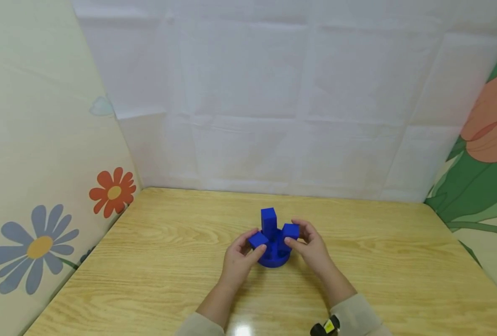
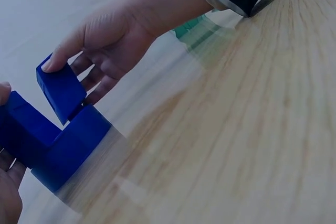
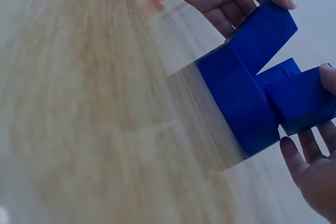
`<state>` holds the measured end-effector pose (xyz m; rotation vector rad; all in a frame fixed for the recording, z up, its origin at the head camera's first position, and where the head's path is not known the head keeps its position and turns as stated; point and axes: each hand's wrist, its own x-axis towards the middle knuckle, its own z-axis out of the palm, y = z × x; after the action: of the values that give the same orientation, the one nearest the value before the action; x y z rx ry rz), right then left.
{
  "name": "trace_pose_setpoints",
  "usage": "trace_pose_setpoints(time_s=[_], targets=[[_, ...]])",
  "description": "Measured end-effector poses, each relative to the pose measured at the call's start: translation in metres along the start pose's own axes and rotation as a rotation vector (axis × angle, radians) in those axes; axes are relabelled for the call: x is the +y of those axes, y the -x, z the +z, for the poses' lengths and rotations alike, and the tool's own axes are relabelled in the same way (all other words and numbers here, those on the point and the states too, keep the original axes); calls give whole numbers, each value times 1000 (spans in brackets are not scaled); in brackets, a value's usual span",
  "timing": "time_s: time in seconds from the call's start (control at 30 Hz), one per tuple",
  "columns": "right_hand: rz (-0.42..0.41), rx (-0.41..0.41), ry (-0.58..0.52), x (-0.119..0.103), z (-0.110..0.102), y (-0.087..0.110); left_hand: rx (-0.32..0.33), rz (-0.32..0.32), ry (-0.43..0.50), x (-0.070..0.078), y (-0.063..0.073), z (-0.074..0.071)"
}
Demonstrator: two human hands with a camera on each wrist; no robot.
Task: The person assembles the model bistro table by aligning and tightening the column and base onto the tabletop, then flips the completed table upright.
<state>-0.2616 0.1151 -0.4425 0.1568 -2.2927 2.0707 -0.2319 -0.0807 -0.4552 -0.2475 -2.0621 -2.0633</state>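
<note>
A round blue base [image 1: 274, 262] sits on the table with three blue rectangular blocks rising from it. My left hand [image 1: 236, 262] pinches the left block [image 1: 258, 240], thumb on the near side and fingers behind. Across from it, my right hand [image 1: 314, 248] holds the right block [image 1: 291, 229] between thumb and fingers. Both of these blocks lean outward, as the right wrist view shows with the left block [image 3: 265, 32] tilted away from the base [image 3: 236, 106]. The tallest block [image 1: 269, 221] stands upright at the back, touched by neither hand.
A wood-grain table [image 1: 168, 270] lies under everything. A white cloth [image 1: 252, 102] hangs behind it, with flower-patterned cloth [image 1: 34, 140] on the left and more on the right. A dark wrist strap device [image 1: 325, 325] sits at my right sleeve.
</note>
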Motion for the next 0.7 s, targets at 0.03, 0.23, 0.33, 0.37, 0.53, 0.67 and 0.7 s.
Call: trace_pose_setpoints(time_s=[0.03, 0.23, 0.33, 0.37, 0.53, 0.67, 0.7], targets=[[-2, -2, 4, 1, 0, 0, 2, -3, -1, 0, 0, 0], [-1, -40, -43, 3, -4, 4, 3, -10, 11, 2, -1, -2], [-18, -60, -111, 2, -6, 7, 2, -14, 20, 2, -1, -2], [-25, -64, -126, 1, -6, 8, -1, -13, 21, 2, -1, -2], [-25, -57, -117, -1, -8, 11, -7, -20, 25, 2, -2, -3], [-43, -77, -34, 0, -9, 13, -11, -21, 33, 2, -3, -3], [-47, -82, -4, 1, -9, 14, -12, -20, 36, 1, -3, -3]])
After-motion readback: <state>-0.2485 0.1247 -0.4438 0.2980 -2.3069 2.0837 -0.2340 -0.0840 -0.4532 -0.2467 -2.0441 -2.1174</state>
